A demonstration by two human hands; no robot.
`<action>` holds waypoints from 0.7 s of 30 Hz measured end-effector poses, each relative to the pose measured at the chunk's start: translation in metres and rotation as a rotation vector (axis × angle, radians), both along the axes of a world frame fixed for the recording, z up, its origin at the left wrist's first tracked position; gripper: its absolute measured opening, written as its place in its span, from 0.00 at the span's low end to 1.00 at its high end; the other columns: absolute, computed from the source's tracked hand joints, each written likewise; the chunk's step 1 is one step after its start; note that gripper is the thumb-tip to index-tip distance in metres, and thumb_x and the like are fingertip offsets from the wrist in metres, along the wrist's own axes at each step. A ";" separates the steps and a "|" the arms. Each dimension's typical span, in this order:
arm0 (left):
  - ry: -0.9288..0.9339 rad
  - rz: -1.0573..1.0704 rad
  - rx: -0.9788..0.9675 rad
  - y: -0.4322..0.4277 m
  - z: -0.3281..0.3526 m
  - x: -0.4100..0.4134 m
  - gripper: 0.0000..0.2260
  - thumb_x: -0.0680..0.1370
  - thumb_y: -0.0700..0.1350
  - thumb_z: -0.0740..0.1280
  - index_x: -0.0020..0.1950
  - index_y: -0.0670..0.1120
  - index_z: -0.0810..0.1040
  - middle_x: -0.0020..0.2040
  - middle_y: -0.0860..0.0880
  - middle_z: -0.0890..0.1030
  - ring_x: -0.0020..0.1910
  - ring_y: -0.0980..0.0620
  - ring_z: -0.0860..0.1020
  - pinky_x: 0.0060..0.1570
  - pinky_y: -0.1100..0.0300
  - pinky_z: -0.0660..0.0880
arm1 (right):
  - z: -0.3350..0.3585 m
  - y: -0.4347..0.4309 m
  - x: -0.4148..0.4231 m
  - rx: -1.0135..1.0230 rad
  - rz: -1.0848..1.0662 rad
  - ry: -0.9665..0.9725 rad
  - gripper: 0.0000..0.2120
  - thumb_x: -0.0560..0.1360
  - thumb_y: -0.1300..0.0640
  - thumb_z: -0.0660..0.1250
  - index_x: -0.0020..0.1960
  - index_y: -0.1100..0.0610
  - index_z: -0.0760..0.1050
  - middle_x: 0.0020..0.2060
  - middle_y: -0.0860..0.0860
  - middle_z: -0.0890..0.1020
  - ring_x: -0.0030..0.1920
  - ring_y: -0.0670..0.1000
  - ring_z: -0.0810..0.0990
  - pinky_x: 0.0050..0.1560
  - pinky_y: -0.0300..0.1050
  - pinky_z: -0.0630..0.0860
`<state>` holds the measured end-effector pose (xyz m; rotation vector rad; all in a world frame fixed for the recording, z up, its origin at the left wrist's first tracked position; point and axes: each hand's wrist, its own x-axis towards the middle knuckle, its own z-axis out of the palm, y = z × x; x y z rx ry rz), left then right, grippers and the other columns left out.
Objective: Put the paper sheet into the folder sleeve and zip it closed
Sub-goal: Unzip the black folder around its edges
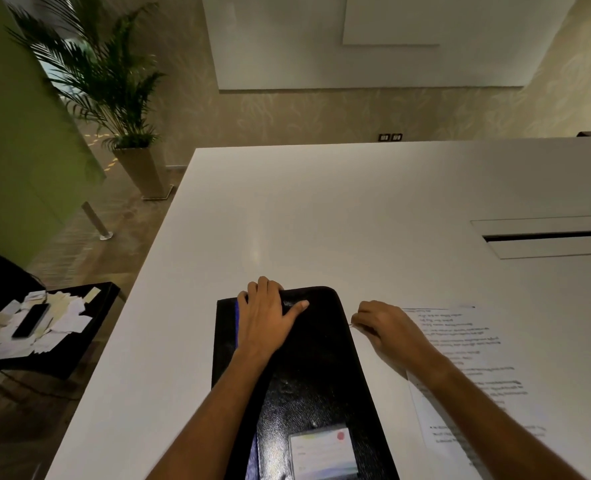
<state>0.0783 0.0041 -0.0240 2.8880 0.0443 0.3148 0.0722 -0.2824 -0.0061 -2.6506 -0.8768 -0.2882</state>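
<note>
On a white desk (287, 220), the left hand (266, 317) lies flat, fingers spread, on a black textured zip folder sleeve (308, 375); the right hand (380, 323), its grip pinched at the folder's edge, apparently on the zip pull. Beside it rests the printed white paper sheet (477, 358), light and floppy, best lifted by an edge.

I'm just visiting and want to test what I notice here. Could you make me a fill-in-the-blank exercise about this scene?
1. The left hand lies flat on the black ____.
2. The right hand pinches something small at the folder's ____ edge.
3. The printed paper sheet lies on the white ____, not in the folder.

Missing words: folder; right; table
</note>
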 end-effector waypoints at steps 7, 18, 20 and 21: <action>0.019 0.006 0.008 -0.001 0.006 -0.003 0.34 0.81 0.77 0.53 0.61 0.49 0.78 0.59 0.49 0.77 0.59 0.46 0.74 0.65 0.45 0.72 | 0.000 -0.007 -0.044 0.035 -0.038 0.044 0.06 0.84 0.58 0.74 0.49 0.55 0.88 0.42 0.48 0.84 0.43 0.51 0.81 0.42 0.50 0.79; 0.006 0.009 -0.003 -0.003 0.012 -0.007 0.36 0.80 0.76 0.53 0.61 0.46 0.79 0.59 0.46 0.79 0.59 0.44 0.76 0.65 0.44 0.72 | 0.004 -0.017 -0.116 0.108 -0.121 0.115 0.06 0.84 0.61 0.73 0.49 0.56 0.86 0.43 0.49 0.83 0.45 0.53 0.82 0.44 0.54 0.80; 0.011 0.013 0.024 -0.005 0.013 -0.007 0.37 0.80 0.76 0.51 0.62 0.45 0.79 0.60 0.46 0.79 0.59 0.44 0.76 0.64 0.44 0.73 | 0.003 -0.020 -0.130 0.129 -0.154 0.129 0.06 0.84 0.61 0.73 0.49 0.57 0.86 0.43 0.49 0.83 0.44 0.54 0.82 0.45 0.55 0.80; 0.013 0.015 0.037 -0.005 0.013 -0.007 0.38 0.80 0.76 0.51 0.62 0.45 0.79 0.60 0.45 0.80 0.59 0.44 0.76 0.64 0.44 0.73 | 0.003 -0.020 -0.137 0.140 -0.165 0.131 0.05 0.83 0.61 0.73 0.49 0.57 0.86 0.43 0.49 0.83 0.44 0.54 0.83 0.45 0.55 0.80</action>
